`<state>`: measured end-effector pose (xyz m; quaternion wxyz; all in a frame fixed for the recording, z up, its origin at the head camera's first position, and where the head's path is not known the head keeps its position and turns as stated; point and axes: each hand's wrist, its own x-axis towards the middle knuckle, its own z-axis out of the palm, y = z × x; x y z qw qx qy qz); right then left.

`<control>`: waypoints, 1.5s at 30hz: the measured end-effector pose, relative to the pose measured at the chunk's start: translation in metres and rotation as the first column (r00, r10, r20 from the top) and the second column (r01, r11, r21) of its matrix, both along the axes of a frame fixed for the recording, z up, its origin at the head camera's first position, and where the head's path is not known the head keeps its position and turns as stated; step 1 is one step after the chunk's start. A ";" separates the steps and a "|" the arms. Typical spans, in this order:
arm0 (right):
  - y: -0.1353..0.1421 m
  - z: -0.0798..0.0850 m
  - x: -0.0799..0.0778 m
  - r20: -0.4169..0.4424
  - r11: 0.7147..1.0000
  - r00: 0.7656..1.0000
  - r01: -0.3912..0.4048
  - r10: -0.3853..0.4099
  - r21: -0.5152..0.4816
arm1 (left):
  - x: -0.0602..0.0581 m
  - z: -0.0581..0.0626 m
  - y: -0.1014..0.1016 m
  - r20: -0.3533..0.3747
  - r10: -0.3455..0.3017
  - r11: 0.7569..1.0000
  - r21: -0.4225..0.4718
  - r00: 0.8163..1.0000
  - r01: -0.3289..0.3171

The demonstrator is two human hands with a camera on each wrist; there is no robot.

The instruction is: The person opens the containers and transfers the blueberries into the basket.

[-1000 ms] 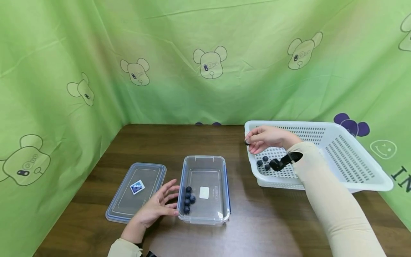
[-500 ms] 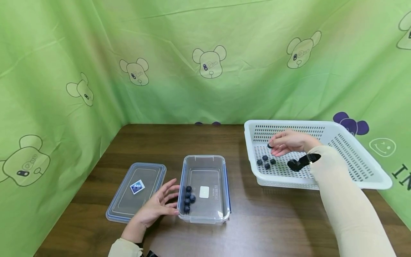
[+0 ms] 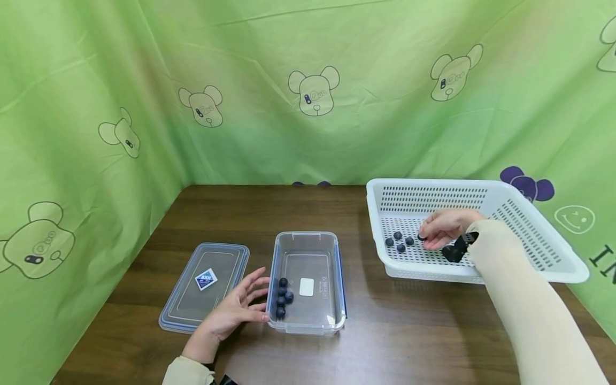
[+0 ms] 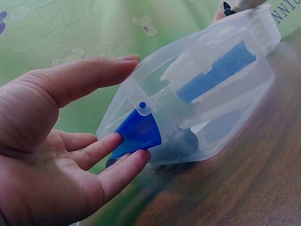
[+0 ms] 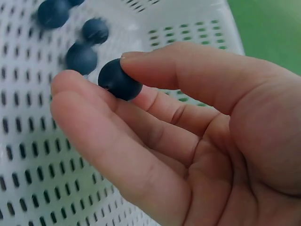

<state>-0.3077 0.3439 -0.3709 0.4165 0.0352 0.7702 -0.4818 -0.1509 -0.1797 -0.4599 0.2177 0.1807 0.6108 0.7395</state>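
Note:
In the head view, my right hand [image 3: 444, 229] is low inside the white plastic basket [image 3: 433, 272], beside several loose blueberries [image 3: 401, 248]. The right wrist view shows thumb and fingers pinching one blueberry [image 5: 119, 80], with other berries just past the fingertips. My left hand [image 3: 236, 309] lies along the left side of a clear food container [image 3: 308, 329], its fingers loosely extended. In the left wrist view, its fingertips are at the container's blue clip [image 4: 138, 132], and the thumb tip is at the rim. Several blueberries [image 3: 281, 301] sit along the container's left inner side.
The container's clear lid [image 3: 204, 289], blue-edged with a blue diamond sticker, lies flat left of the container. All stand on a dark wooden table [image 3: 414, 342]. A green printed curtain [image 3: 260, 139] hangs behind and at both sides.
My right hand, pinching a blueberry throughout, has moved from the basket's left rim rightward and down toward the basket floor. The left hand and container have stayed in place.

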 end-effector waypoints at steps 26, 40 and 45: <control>-0.004 -0.009 -0.004 -0.020 0.985 0.997 -0.067 0.071 0.159 | 0.001 0.001 0.000 0.005 0.006 1.000 -0.010 1.000 -0.006; -0.013 0.034 0.000 -0.194 0.996 0.981 0.002 -0.019 -0.084 | 0.001 0.003 0.001 0.004 0.004 1.000 -0.017 1.000 -0.004; -0.029 0.050 0.002 -0.252 0.989 0.968 -0.030 -0.007 -0.144 | 0.000 0.003 0.001 0.002 0.007 1.000 -0.019 1.000 -0.007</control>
